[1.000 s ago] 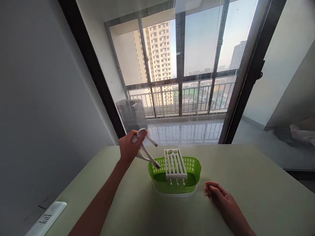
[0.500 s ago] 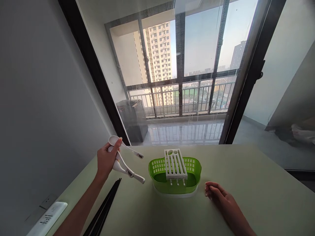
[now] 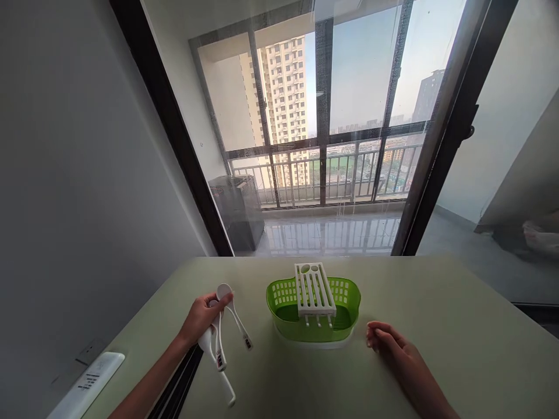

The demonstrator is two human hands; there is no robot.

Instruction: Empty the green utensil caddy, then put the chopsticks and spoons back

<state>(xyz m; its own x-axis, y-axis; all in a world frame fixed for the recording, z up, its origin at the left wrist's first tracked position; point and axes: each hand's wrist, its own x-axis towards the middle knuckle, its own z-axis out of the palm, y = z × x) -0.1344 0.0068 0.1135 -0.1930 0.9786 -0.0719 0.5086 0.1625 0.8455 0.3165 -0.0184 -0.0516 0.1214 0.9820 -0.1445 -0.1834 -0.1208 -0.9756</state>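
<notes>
My left hand [image 3: 201, 319] is closed around the bowl ends of white spoons, over the left side of the table. One spoon [image 3: 239, 326] slants down to the right, and two more white utensils [image 3: 219, 349] hang beside it, their handles toward me. Black chopsticks [image 3: 181, 378] lie on the table, partly hidden by my left hand and forearm. Right of the spoons stands a green basket [image 3: 305, 331] with a white slotted rack [image 3: 315, 291] across its top. Just right of the basket, apart from it, my right hand [image 3: 393, 346] rests with curled fingers and nothing visible in them.
The pale green table [image 3: 419, 291] reaches to a glass door with a dark frame [image 3: 437, 157]. At the left edge lies a white power strip [image 3: 94, 381] near the grey wall. Behind the glass stands a dark appliance [image 3: 240, 212].
My left hand has moved right and lower with the spoons, whose handles now point more downward toward me. The right hand has stayed beside the basket. The view has shifted slightly.
</notes>
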